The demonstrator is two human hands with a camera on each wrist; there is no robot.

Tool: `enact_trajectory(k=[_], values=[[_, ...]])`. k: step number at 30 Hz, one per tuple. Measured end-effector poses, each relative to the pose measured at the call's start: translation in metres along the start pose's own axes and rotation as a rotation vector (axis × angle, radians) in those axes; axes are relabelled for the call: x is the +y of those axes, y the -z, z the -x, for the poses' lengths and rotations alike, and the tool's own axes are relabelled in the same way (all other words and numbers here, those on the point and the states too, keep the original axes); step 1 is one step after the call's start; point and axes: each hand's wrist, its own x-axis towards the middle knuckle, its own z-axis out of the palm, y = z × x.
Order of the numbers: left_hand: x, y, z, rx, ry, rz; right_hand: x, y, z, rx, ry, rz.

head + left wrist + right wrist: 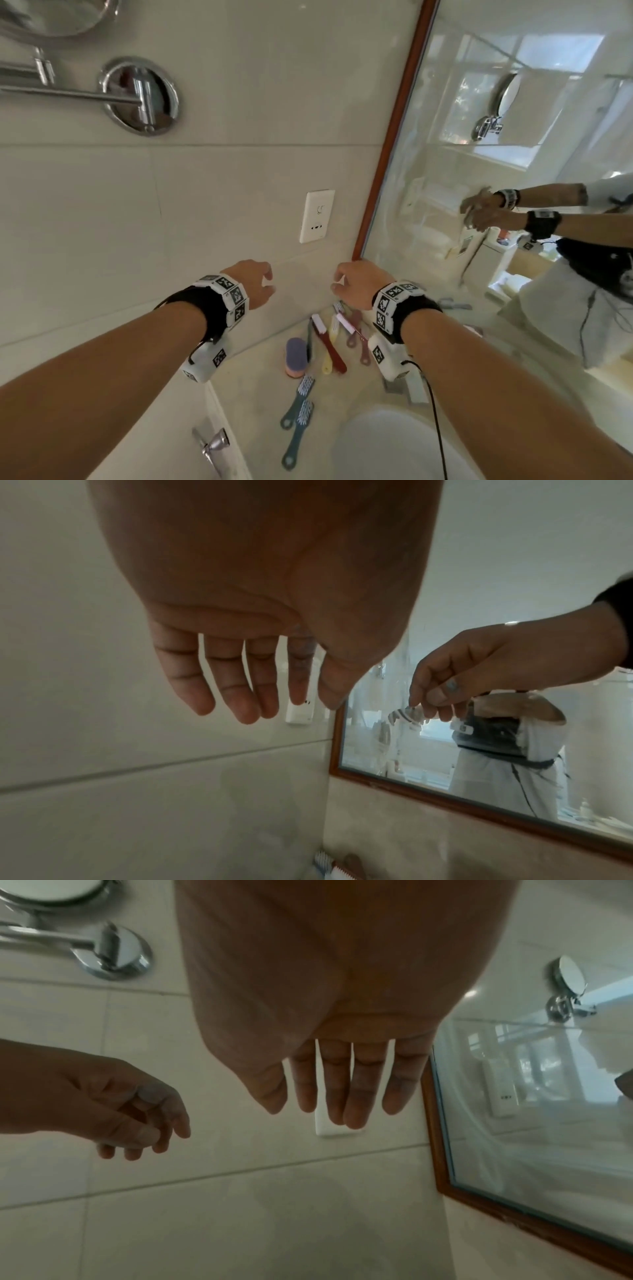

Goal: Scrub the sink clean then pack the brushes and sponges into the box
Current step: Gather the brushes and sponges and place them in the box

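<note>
Hovering side by side in front of the tiled wall, the left hand (255, 282) and right hand (358, 282) are both raised well above the table (260, 404), fingers hanging loose and slack, and neither one holds anything. The brushes (329, 342) lie scattered in the corner where the wall meets the mirror (513, 171): red, yellow and pinkish ones bunched together, with two teal brushes (298, 407) nearer the sink (376, 442). A purple and pink sponge (295, 356) sits just beside the bunch. No box shows in any view, so nothing appears packed yet. Whether the sink has been scrubbed cannot be told; only part of its pale basin is visible, and it looks plain white with no foam. Judging by the tools lying loose on the table, the packing is wholly ahead, and possibly the scrubbing too.
</note>
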Motion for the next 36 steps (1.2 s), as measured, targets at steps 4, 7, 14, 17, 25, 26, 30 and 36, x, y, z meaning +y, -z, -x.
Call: enact_trajectory(k=[4, 7, 14, 17, 25, 26, 30, 36], values=[[-0.009, -0.023, -0.029, -0.029, 0.012, 0.016, 0.019, -0.03, -0.031, -0.067, -0.032, -0.018], [-0.011, -0.051, -0.055, -0.067, -0.029, 0.015, 0.035, -0.055, -0.045, -0.117, -0.077, -0.025], [-0.001, -0.126, -0.124, -0.272, -0.226, -0.054, 0.071, -0.108, -0.067, -0.251, -0.25, -0.048], [0.0, -0.157, -0.154, -0.419, -0.364, -0.163, 0.074, -0.133, -0.083, -0.267, -0.294, -0.018], [-0.006, -0.233, -0.193, -0.557, -0.504, -0.325, 0.083, -0.204, -0.123, -0.408, -0.536, -0.15], [-0.007, -0.243, -0.193, -0.558, -0.497, -0.321, 0.081, -0.215, -0.127, -0.421, -0.529, -0.15], [-0.015, -0.285, -0.187, -0.567, -0.571, -0.29, 0.073, -0.262, -0.141, -0.472, -0.51, -0.232], [-0.037, -0.307, -0.18, -0.484, -0.525, -0.261, 0.06, -0.304, -0.144, -0.493, -0.52, -0.264]])
